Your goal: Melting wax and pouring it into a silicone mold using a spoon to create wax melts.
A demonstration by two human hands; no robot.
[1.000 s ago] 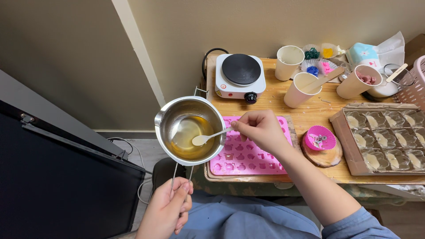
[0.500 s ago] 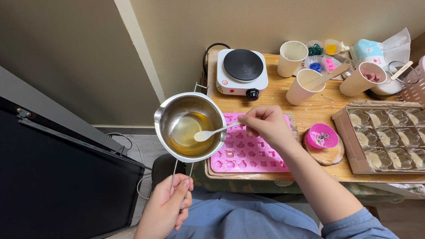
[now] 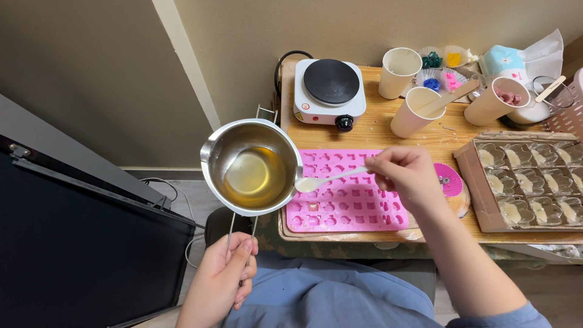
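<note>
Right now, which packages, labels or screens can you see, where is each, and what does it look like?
Dark flat rectangular screen: lower left, beside the left hand, black and blank.
Pale blue and white soft packet: table's far right corner, small printed figure.
Brown cardboard box: right of the right hand, holding clear cups.

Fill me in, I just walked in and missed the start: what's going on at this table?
A person's left hand holds a small metal pot of clear yellowish liquid by its wire handle, off the table's left edge. The right hand holds a white spoon, its bowl just past the pot's rim, above a pink silicone mould on a wooden board. A small hot plate, paper cups and a tray of clear moulds sit behind and right.
</note>
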